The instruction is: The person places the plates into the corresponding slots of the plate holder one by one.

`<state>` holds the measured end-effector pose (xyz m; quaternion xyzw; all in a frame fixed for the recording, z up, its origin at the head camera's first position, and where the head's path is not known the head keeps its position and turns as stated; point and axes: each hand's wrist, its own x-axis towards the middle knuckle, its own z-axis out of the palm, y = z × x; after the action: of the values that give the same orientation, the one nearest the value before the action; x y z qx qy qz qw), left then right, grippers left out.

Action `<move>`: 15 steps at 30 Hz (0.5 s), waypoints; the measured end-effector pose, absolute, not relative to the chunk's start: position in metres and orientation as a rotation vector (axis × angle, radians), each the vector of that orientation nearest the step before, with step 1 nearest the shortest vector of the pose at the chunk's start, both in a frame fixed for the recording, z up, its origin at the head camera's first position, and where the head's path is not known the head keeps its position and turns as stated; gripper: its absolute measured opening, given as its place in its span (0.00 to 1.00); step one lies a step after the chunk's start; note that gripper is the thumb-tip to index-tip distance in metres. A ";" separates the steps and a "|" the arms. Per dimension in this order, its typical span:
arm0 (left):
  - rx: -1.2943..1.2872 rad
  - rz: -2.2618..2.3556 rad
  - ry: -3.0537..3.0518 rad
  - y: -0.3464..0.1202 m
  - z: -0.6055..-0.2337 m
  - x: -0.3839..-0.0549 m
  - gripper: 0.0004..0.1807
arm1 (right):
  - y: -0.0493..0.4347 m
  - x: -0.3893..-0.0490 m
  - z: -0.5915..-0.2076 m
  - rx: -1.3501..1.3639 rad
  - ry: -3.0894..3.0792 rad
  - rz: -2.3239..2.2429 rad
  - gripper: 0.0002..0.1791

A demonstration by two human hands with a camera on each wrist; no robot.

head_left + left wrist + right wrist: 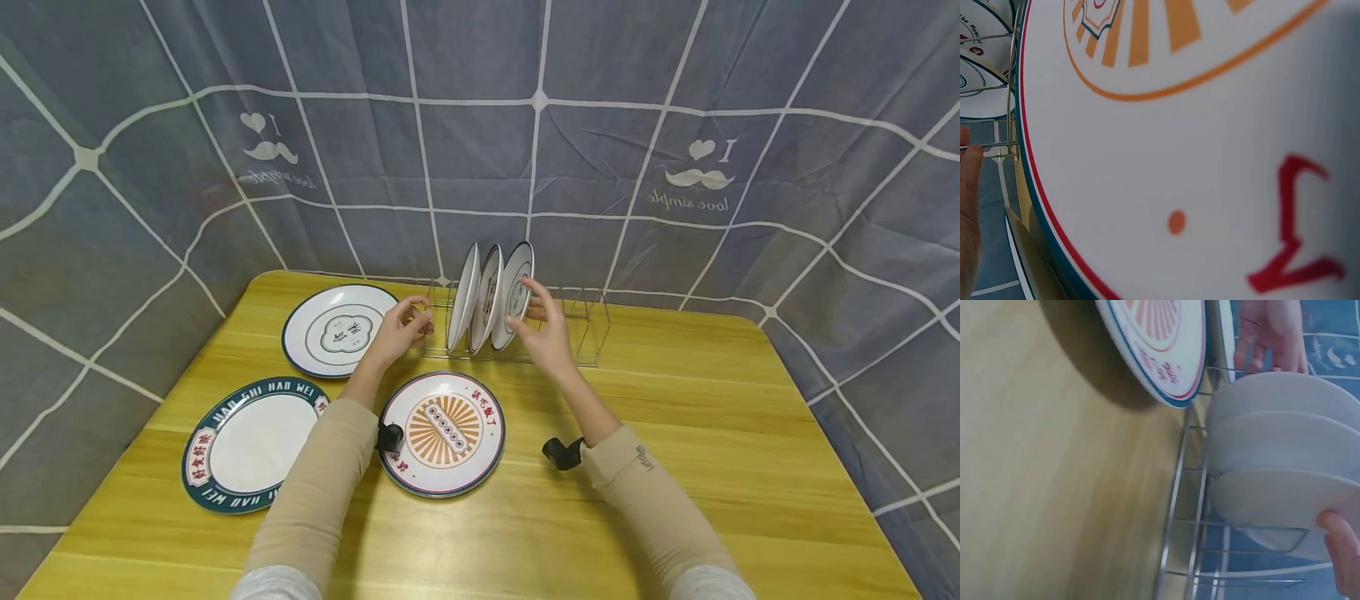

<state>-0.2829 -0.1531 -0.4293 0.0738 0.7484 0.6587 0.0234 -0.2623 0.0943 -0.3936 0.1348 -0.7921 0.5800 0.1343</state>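
Note:
Three white plates stand on edge in a wire dish rack (592,333) at the table's back: a left plate (463,298), a middle plate (487,300) and a right plate (517,287) with a dark rim. My right hand (551,333) holds the right plate at its right side, thumb and forefinger on it; in the right wrist view its thumb (1337,534) touches the plate's lower part. At the rack's left end, my left hand (401,329) pinches the wire with bent fingers; the left wrist view shows fingertips (969,164) at that wire.
Between my forearms lies a plate with an orange sunburst (476,458). To the left lie a blue-rimmed plate (307,329) and a green-rimmed oval plate (258,442). A grey checked curtain (480,158) hangs behind the wooden table (712,433).

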 end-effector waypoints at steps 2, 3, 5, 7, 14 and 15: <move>0.232 2.035 2.319 -0.153 -0.430 -0.283 0.18 | 0.093 -0.262 -0.397 0.397 -2.301 1.673 0.34; 0.234 2.036 2.316 -0.153 -0.430 -0.283 0.18 | 0.093 -0.263 -0.399 0.405 -2.294 1.669 0.34; 0.233 2.047 2.307 -0.153 -0.430 -0.283 0.18 | 0.092 -0.262 -0.401 0.418 -2.293 1.664 0.34; 0.234 2.049 2.307 -0.153 -0.430 -0.283 0.18 | 0.092 -0.261 -0.403 0.422 -2.294 1.653 0.34; 0.232 2.038 2.315 -0.153 -0.430 -0.282 0.19 | 0.091 -0.259 -0.404 0.419 -2.304 1.657 0.35; 0.230 2.041 2.309 -0.153 -0.429 -0.282 0.18 | 0.091 -0.259 -0.404 0.417 -2.307 1.660 0.35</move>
<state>-0.2824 -0.1529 -0.4291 0.0744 0.7469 0.6603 0.0254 -0.2590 0.0907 -0.4042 0.1439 -0.7959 0.5726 0.1340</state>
